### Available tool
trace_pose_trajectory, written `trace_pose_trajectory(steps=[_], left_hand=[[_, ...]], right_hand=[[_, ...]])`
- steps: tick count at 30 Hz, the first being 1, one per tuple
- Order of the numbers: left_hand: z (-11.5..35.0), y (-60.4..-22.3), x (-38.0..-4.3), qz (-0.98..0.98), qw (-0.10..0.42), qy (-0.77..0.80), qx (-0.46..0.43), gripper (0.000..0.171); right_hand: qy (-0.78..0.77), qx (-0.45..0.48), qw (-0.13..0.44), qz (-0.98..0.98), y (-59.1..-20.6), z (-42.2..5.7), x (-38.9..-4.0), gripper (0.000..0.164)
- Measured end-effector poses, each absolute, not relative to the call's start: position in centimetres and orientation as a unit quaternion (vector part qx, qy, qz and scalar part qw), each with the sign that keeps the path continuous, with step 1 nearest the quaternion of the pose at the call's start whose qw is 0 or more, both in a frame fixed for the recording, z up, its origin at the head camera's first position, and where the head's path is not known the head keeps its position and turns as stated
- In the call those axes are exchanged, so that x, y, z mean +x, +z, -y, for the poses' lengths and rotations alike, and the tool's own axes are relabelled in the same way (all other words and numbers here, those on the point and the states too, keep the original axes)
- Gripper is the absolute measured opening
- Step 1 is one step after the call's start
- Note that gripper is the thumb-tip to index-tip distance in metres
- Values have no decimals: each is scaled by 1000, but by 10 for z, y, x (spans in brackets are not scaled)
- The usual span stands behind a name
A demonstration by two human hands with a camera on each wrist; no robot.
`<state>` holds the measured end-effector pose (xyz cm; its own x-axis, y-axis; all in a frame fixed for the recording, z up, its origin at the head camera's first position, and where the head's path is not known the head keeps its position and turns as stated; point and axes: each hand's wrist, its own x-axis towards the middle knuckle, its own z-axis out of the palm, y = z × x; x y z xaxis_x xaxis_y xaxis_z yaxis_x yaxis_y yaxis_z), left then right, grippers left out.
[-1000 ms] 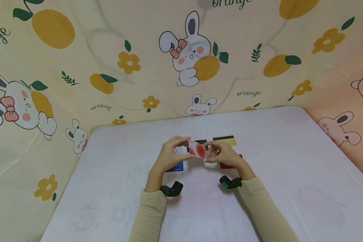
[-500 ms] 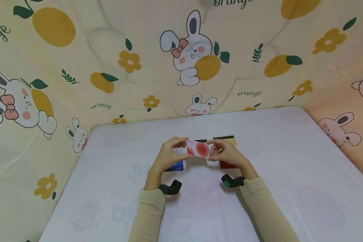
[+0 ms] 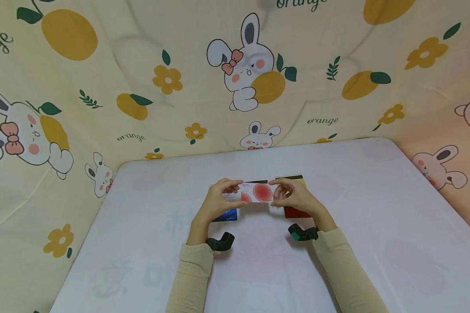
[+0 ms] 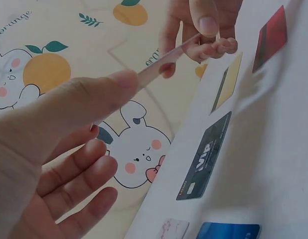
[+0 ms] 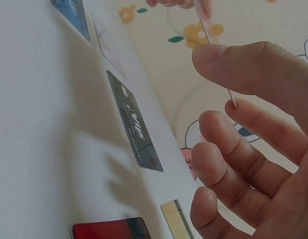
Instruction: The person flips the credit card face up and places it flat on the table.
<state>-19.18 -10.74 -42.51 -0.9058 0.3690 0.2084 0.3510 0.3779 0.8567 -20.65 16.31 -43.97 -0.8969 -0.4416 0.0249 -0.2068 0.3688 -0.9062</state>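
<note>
Evidently both hands share one hold: the left hand (image 3: 216,198) pinches one end of the pink card (image 3: 257,192) between thumb and index finger, and the right hand (image 3: 297,200) pinches the other end likewise, the remaining fingers loosely bent and clear of it. The pink card is held up above the table (image 3: 258,274), its printed face toward the head camera. Seen edge-on from the wrists, it looks thin and flat; it should be light, stiff with a little spring, fairly slick, and hard to damage short of sharp bending. Gripping the short ends or opposite edges seems best, without squeezing inward. Beneath and around lie the black card (image 4: 205,157), pale card (image 4: 173,229), blue card (image 3: 228,215), gold card (image 4: 228,84) and red card (image 3: 295,212).
</note>
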Motion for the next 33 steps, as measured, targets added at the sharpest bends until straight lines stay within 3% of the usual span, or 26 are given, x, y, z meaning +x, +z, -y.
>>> trace_pose_trajectory(steps=[16, 33], left_hand=[[108, -430, -193, -855, 20, 476, 205, 55], [105, -438, -196, -870, 41, 450, 197, 54]], right_hand=[[-518, -212, 96, -823, -439, -166, -207, 55], [-508, -207, 123, -827, -435, -170, -206, 57]])
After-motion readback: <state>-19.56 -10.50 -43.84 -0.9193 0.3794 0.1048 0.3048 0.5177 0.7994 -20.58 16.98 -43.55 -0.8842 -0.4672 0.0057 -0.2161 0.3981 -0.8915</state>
